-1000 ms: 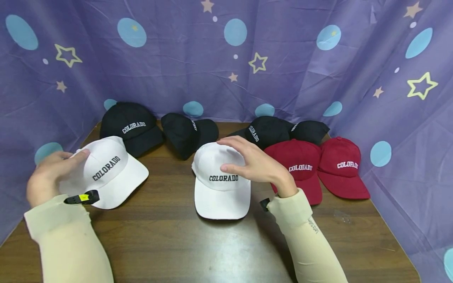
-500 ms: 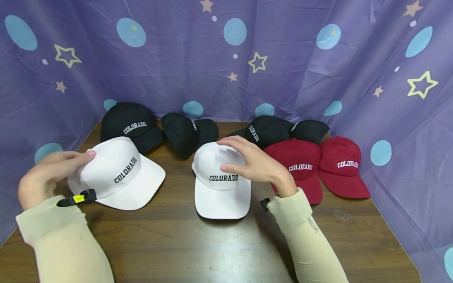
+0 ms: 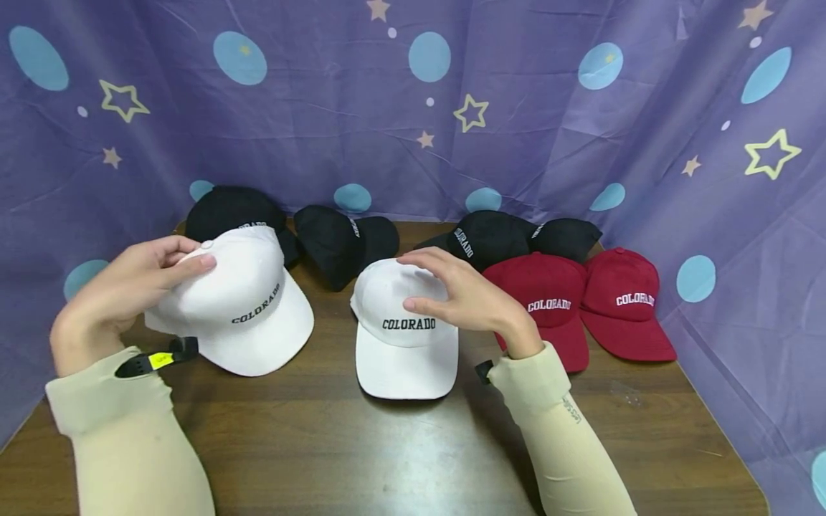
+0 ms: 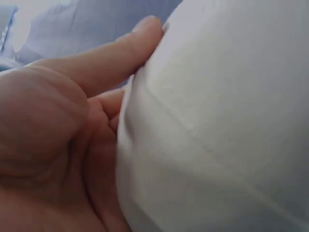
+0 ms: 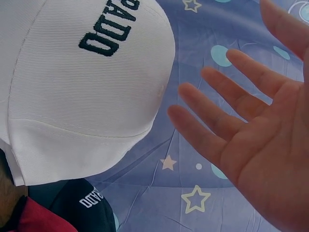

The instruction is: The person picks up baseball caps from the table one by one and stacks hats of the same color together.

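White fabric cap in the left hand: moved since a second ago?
Yes. In the head view, the held white fabric cap has shifted right, closer to the stationary middle white fabric cap, and overlaps more of the black fabric cap behind.

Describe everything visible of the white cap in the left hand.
The white cap looks like fabric, with a seam, a top button and dark COLORADO lettering across the front. It is tilted, its curved brim pointing right and toward the camera. The left hand grips its crown opposite the brim, near the button. The cap is left of and apart from the other white cap, and partly hides a black cap behind. Whether it touches the table is unclear.
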Tool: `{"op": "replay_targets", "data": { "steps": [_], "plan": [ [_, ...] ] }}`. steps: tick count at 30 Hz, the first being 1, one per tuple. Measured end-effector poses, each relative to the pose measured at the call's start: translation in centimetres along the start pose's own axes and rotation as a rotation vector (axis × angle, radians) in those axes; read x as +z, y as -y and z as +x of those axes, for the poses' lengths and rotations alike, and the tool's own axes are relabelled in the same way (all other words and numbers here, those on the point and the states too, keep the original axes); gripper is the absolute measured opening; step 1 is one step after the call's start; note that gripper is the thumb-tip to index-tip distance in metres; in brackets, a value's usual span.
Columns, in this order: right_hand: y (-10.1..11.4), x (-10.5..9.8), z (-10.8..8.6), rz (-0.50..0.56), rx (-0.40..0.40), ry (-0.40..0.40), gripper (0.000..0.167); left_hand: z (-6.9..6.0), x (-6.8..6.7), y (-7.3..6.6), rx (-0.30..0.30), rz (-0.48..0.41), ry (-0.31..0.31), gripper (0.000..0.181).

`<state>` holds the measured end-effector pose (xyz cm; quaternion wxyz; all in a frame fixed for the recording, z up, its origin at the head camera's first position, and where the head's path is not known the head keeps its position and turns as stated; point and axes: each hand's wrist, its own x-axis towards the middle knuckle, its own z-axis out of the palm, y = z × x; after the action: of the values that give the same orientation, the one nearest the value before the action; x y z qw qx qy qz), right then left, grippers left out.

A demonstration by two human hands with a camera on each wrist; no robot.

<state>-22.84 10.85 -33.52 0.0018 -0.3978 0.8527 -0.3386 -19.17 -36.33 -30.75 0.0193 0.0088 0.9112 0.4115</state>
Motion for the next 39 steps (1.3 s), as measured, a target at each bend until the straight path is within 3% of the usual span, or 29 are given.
{"op": "replay_targets", "data": {
  "steps": [6, 12, 16, 21, 26, 32, 39],
  "plan": [
    [0.1, -0.2, 0.0, 0.015, -0.011, -0.020, 0.060, -0.4, 1.2, -3.0, 0.094, 0.006, -0.076, 0.032],
    [0.4, -0.5, 0.0, 0.032, -0.021, -0.059, 0.058, -1.7, 2.0, -5.4, 0.205, -0.114, -0.147, 0.016],
    [0.6, -0.6, 0.0, 0.030, -0.042, -0.124, 0.057, -2.7, 2.4, -6.7, 0.299, -0.149, -0.141, 0.017],
    [0.9, -0.8, 0.1, 0.032, -0.094, -0.225, 0.059, -3.0, 3.7, -8.6, 0.442, -0.233, -0.045, 0.015],
    [1.1, -1.0, 0.0, 0.045, -0.151, -0.301, 0.063, -2.1, 6.1, -10.7, 0.550, -0.216, 0.080, 0.011],
    [1.3, -1.2, -0.5, 0.070, -0.155, -0.293, 0.067, -0.7, 9.0, -12.1, 0.537, -0.241, 0.244, 0.012],
    [1.2, -1.3, -0.7, 0.120, -0.127, -0.194, 0.052, 0.3, 10.8, -12.1, 0.526, -0.254, 0.308, 0.011]
  ]
}}
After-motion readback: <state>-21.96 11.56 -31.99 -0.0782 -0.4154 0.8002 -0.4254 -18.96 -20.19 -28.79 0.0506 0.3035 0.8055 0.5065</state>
